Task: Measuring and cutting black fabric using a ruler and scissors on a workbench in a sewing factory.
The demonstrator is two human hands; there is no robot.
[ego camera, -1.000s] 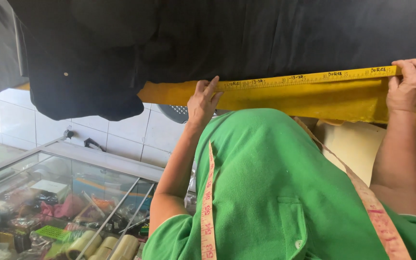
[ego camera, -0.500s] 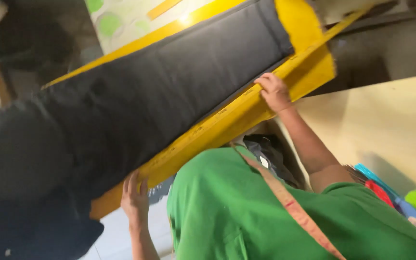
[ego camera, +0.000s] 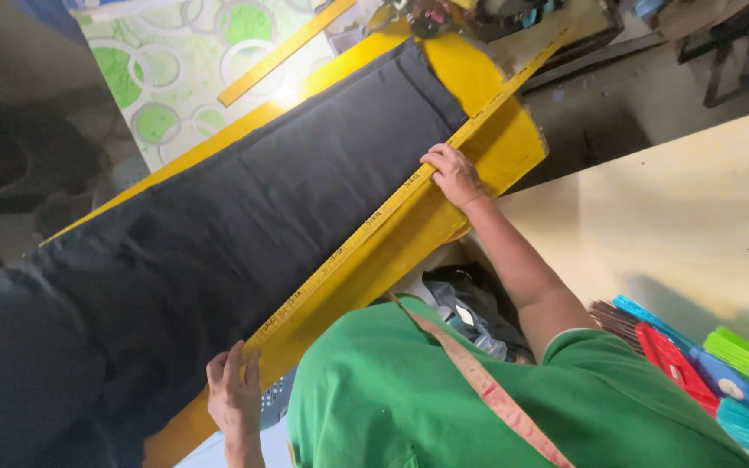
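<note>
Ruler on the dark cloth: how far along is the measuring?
Done: dark cloth lies spread flat on the yellow table. In hand: the long yellow ruler lies along the cloth's near edge, left hand and right hand pressing its ends. Left: no marks or cuts visible on the cloth.

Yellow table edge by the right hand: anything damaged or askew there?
Yes. The yellow table's far corner beyond the right hand looks chipped and ragged. Otherwise the long yellow ruler lies straight along the dark cloth's edge, pinned by both hands, the left hand at its near end.
</note>
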